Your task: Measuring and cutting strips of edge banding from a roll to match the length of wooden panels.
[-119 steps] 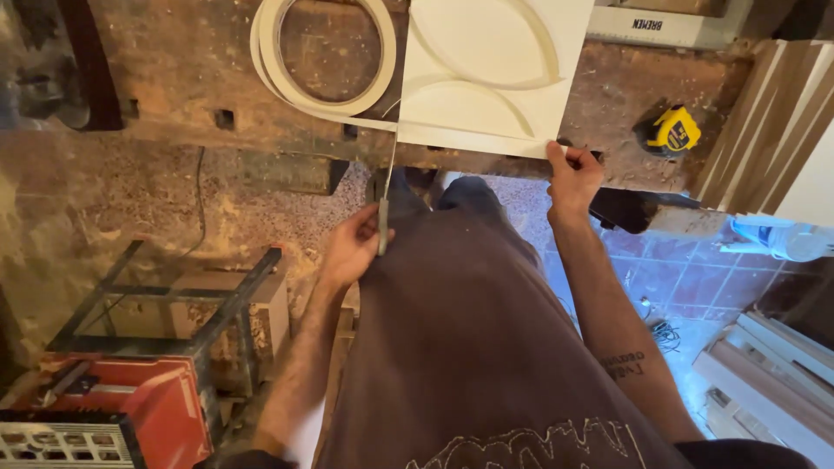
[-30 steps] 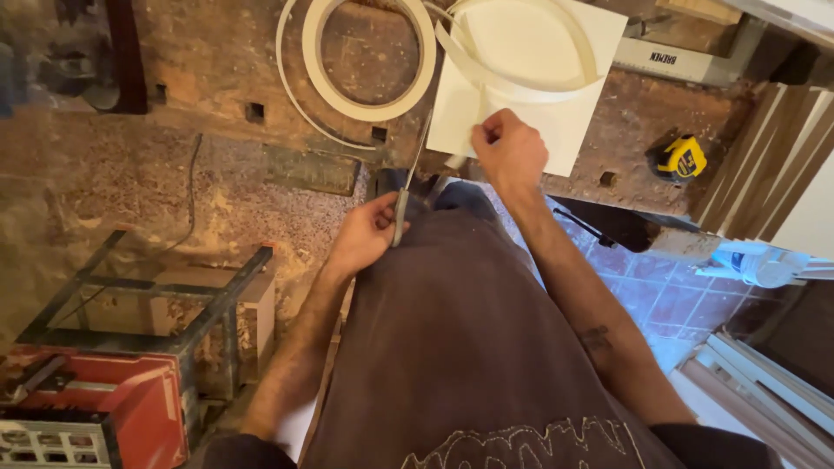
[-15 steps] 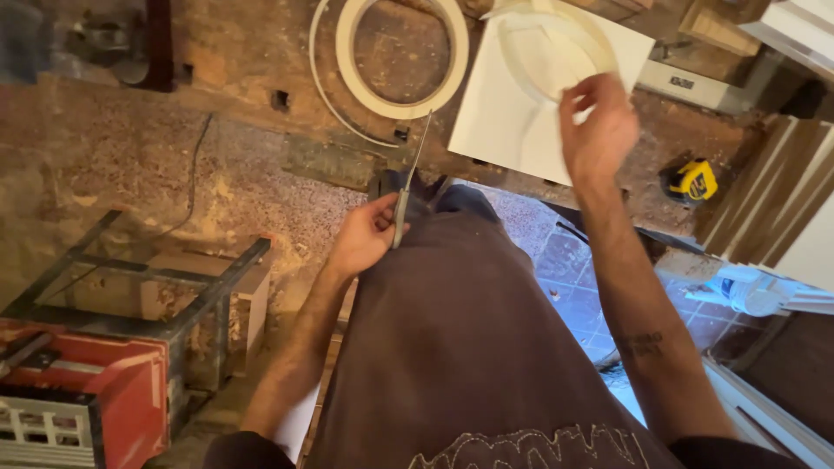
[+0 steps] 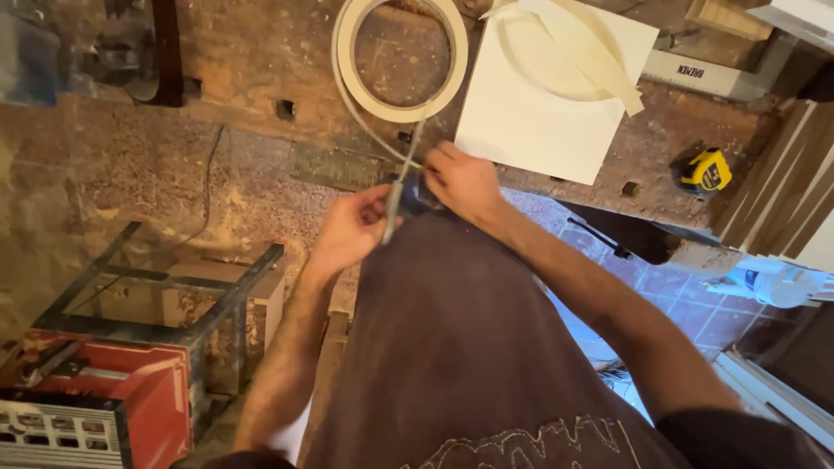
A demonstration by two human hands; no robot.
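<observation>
Pinching one thin strip [image 4: 393,204], the left hand [image 4: 352,230] and right hand [image 4: 465,182] meet; just beyond them on the table [image 4: 261,52] lie one coil [image 4: 400,56] and one white panel [image 4: 539,113].

The right hand [image 4: 465,181] has dropped from the white panel [image 4: 530,122] to, apparently, the strip [image 4: 395,204].

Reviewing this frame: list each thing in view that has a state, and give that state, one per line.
Left hand: closed on the strip.
Right hand: pinching the strip.
Strip: pulled off the roll, held between both hands.
Roll of edge banding: flat on the workbench, partly unwound.
White panel: flat, loose strips on top.
Yellow tape measure: retracted, resting on the bench.
</observation>
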